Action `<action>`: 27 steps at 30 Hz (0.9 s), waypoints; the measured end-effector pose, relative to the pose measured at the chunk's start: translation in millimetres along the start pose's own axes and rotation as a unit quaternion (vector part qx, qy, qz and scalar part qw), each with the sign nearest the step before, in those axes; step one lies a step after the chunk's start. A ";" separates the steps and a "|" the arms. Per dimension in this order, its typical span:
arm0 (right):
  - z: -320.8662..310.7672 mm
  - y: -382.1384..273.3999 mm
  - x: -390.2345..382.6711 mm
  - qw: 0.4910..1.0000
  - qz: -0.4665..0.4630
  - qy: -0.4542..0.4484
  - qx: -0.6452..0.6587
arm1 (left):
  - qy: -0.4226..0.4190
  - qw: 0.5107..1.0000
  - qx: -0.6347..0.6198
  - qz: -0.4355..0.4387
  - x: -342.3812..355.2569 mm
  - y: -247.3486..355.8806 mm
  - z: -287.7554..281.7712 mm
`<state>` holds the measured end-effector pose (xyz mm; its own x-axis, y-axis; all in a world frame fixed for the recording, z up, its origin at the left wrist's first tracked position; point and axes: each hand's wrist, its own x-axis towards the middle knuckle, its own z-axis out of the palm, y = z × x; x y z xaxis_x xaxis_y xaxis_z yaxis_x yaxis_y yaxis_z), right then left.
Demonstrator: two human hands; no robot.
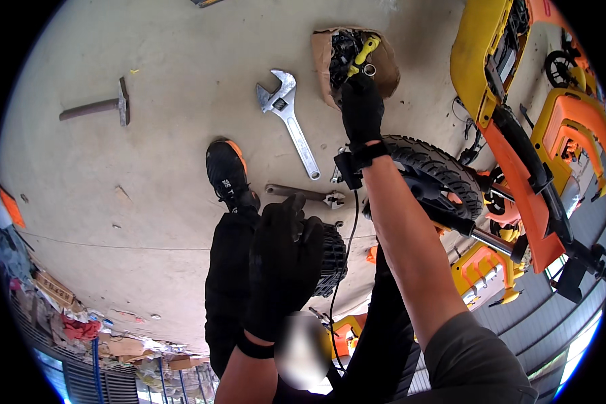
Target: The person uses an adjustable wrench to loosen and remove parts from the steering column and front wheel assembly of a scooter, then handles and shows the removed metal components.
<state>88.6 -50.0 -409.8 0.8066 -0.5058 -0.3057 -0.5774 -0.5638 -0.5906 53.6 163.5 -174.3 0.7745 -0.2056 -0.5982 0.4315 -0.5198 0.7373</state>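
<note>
I have my right hand (362, 111) at the paper bag (322, 59) on the floor (161, 175), by the yellow item (368, 48) inside; my left hand (286, 252) hangs near 1 dark wrench (297, 192). I can't tell whether either grips anything.

The right arm (414, 236) reaches out almost straight, bare below a grey sleeve (478, 357), a dark band (372, 153) circling its wrist; fingertips of the black-gloved right hand (362, 114) are hard to make out. The left hand (283, 256), also gloved, is nearer the body, fingers bent, its forearm (246, 380) bare.
</note>
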 end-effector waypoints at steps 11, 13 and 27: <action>81.5 31.0 -117.0 0.925 0.030 -0.205 -0.319 | -0.036 0.998 0.024 -0.051 4.8 13.8 -12.4; 104.2 56.6 -126.7 0.934 0.046 -0.152 -0.319 | -0.029 0.999 0.017 -0.039 -1.3 9.7 -10.6; -66.7 -64.2 -168.6 0.692 0.329 -0.353 0.538 | 0.027 0.986 -0.130 -0.103 -20.7 -6.2 -2.9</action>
<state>-18.7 28.0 -270.4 0.4941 0.2359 -0.8368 -0.7268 0.6402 -0.2486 36.2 173.4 -165.6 0.6782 -0.0703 -0.7315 0.6811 -0.3135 0.6616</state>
